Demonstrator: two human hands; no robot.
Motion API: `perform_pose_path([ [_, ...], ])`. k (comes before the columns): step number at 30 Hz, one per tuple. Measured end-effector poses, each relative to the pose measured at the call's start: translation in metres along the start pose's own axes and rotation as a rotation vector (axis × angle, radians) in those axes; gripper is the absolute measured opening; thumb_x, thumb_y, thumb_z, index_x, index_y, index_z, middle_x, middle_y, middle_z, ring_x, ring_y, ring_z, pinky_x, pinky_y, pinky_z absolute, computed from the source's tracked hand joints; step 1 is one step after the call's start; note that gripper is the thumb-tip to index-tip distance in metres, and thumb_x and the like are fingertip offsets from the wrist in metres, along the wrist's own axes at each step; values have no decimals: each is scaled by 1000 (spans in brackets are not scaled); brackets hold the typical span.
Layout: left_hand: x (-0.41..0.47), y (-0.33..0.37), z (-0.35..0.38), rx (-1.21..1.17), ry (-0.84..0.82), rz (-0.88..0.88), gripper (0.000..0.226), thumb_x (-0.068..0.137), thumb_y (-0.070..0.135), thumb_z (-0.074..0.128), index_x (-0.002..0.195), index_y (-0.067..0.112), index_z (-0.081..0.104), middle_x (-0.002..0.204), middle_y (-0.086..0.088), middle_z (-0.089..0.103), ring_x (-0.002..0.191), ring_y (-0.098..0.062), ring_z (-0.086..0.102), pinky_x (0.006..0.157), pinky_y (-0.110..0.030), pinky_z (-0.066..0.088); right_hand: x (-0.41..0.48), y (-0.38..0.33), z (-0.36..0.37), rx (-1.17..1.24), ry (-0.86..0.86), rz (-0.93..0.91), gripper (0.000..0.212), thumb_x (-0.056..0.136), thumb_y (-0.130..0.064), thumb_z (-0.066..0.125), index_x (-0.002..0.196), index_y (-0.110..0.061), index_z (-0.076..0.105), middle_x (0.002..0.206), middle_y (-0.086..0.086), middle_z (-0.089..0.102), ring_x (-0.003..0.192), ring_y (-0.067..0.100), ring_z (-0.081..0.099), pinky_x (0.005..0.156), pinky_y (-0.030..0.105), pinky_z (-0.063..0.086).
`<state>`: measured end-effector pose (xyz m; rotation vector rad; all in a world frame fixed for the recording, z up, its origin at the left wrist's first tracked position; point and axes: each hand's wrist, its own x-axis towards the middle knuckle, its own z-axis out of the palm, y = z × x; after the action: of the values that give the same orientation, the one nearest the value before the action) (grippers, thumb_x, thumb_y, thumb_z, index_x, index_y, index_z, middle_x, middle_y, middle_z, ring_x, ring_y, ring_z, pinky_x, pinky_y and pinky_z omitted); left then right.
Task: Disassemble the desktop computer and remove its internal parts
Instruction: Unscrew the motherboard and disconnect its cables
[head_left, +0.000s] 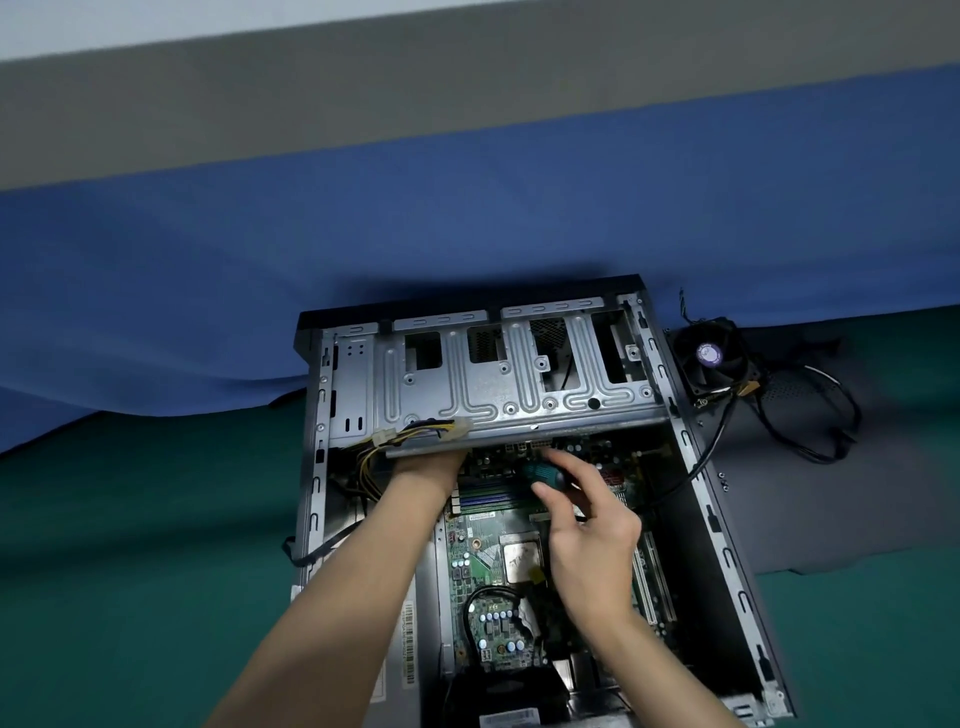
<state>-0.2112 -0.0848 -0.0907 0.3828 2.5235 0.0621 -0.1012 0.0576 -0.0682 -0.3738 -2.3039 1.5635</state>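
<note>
Now the right hand (587, 530) pinches a teal screwdriver (540, 472) over the motherboard (483, 551). The left hand (426, 465) reaches under the drive cage (498, 379), fingers hidden, grip unclear.

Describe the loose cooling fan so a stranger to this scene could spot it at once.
Find the open computer case lying on the green mat. Just outside its far right corner sits a square black fan, trailing black cables. Its round purple-and-white hub sticker sets it apart from the dark wiring around it.
</note>
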Motion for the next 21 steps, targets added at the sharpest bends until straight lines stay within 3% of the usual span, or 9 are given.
perform_pose_path([
  [2,0,2,-2,14,14,18,44,101,44,19,119,12,43,103,-7,50,101,-25,52,82,-28,35,1,-4,-2,21,7,36,30,80,0,72,107,-14,67,85,-17,67,75,-15,62,70,-1,42],
  [4,-8,6,-9,-18,-43,-78,35,103,25,27,137,16,30,115,-12,52,104,-27,55,81,-32,41,3,-10,-7,45,31,42,27,81,-9,73,106,-18,66,86,-13,68,79,-8,63,74,5,44],
  [6,-17,8,-12,-49,-112,-137,66,97,2,36,150,21,1,129,-17,48,111,-30,54,85,-32,44,6,-17,-14,73,39,69,20,85,-23,68,104,-24,63,90,-9,67,79,1,62,74,18,47],
  [7,-22,9,-13,-82,-136,-138,73,94,-2,40,150,19,-3,132,-17,46,114,-30,53,88,-32,44,8,-21,-18,83,36,91,18,87,-29,64,105,-26,61,92,-8,65,75,6,59,71,27,47],
  [9,-35,15,-18,-141,-131,-120,55,93,1,46,143,10,25,127,-17,50,113,-31,53,90,-34,43,12,-29,-24,71,45,89,12,94,-31,53,105,-26,56,95,-2,60,75,12,54,69,36,44],
  [10,-43,18,-20,-150,-97,-85,34,93,4,48,127,8,43,119,-16,54,109,-31,55,89,-35,43,14,-34,-27,58,61,74,10,97,-29,47,103,-24,54,96,2,57,79,14,56,71,37,46],
  [12,-61,25,-23,-182,-26,-46,10,93,8,48,101,7,53,107,-12,56,101,-30,56,87,-35,45,21,-45,-33,109,53,110,12,100,-26,40,100,-20,51,96,11,55,81,15,60,74,33,49],
  [17,-100,51,-36,-731,172,56,5,89,19,64,85,20,61,77,6,60,71,-5,55,67,-18,44,38,-64,-50,285,-200,373,11,90,-19,63,92,-9,58,62,4,55,43,10,46,41,21,37],
  [21,-116,77,-62,-1089,473,96,16,85,11,68,80,26,64,69,5,65,63,-4,61,62,-18,51,45,-78,-61,407,-448,600,23,86,-21,69,87,1,64,66,9,58,40,11,45,35,20,32],
])
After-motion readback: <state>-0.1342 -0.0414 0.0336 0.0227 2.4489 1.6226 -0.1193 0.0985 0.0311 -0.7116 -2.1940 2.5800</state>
